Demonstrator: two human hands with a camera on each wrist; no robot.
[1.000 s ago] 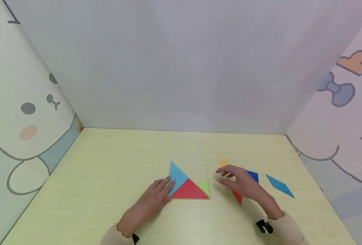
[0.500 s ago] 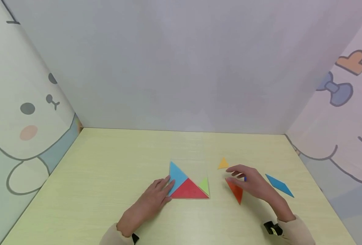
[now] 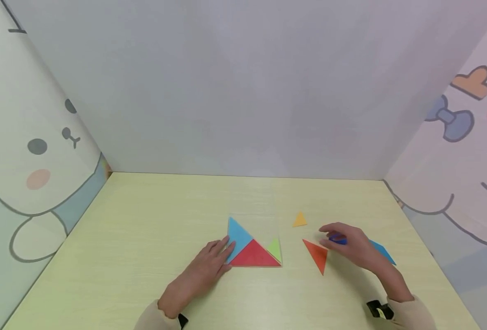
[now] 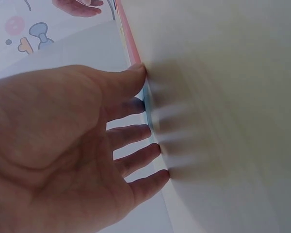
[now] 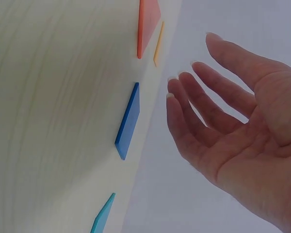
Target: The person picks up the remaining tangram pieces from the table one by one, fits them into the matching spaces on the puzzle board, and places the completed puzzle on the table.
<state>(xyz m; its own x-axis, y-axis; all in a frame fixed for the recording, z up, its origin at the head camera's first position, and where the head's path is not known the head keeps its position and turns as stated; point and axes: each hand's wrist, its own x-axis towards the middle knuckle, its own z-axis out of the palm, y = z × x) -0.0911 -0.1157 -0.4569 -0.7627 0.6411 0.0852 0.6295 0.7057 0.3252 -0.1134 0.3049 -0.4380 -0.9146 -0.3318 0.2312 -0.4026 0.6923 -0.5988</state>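
Flat tangram pieces lie on the table. My left hand [image 3: 208, 266] rests its fingertips at the left side of a light blue triangle [image 3: 237, 234], as the left wrist view also shows fingertips down along an edge [image 4: 148, 116]. A red triangle [image 3: 254, 256] and a small light green triangle [image 3: 275, 250] adjoin it inside a faint clear square frame [image 3: 264, 228]. My right hand [image 3: 352, 245] hovers, fingers loosely bent and holding nothing, over a dark blue piece [image 5: 128, 124]. In the head view that hand partly covers the dark blue piece.
Left of the right hand lie an orange-red triangle [image 3: 317, 256] and a small yellow triangle [image 3: 299, 220]. A blue parallelogram [image 3: 383, 252], partly behind the right hand, lies to its right. A grey back wall [image 3: 243, 91] and cartoon-printed side walls [image 3: 37, 110] border the table.
My right hand has moved to the right, from above the orange-red and yellow triangles to above the dark blue piece. The left hand stays in place.
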